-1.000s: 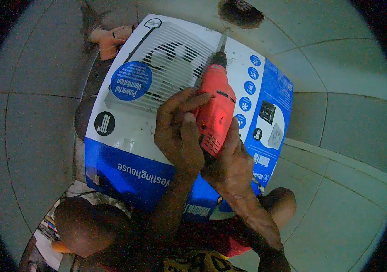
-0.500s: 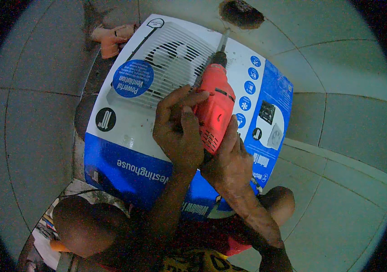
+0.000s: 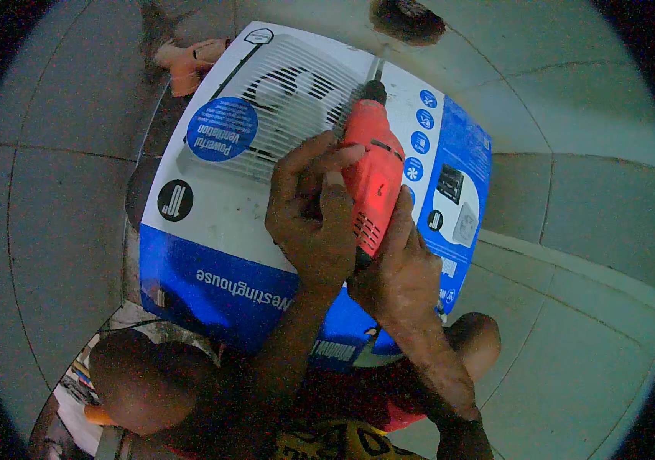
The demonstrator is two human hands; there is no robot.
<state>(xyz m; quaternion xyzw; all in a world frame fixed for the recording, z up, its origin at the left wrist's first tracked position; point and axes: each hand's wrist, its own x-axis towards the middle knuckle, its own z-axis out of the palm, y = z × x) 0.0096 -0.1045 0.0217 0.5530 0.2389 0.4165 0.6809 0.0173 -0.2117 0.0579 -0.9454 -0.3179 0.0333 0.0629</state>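
A red power drill [image 3: 377, 172] with a black chuck and a long bit [image 3: 380, 65] lies over a printed cardboard box [image 3: 224, 203], its bit pointing away from me toward the tiled wall. My right hand [image 3: 400, 268] is closed around the rear of the drill, fingers along its right side; the handle is hidden beneath. On the left side, my left hand [image 3: 312, 203] has curled fingers against the drill body, with the index fingertip on its upper casing. The box is white and blue, with a fan picture on its top.
A ragged hole [image 3: 408, 21] opens in the tiled wall beyond the box. An orange pipe fitting [image 3: 187, 67] sits at the far left. My knees [image 3: 143, 383] flank the near side. Pale floor tiles [image 3: 565, 330] extend to the right.
The drill's body and both hands have shifted slightly to the right, while the bit's tip stays near the same place. Both hands keep their grip.
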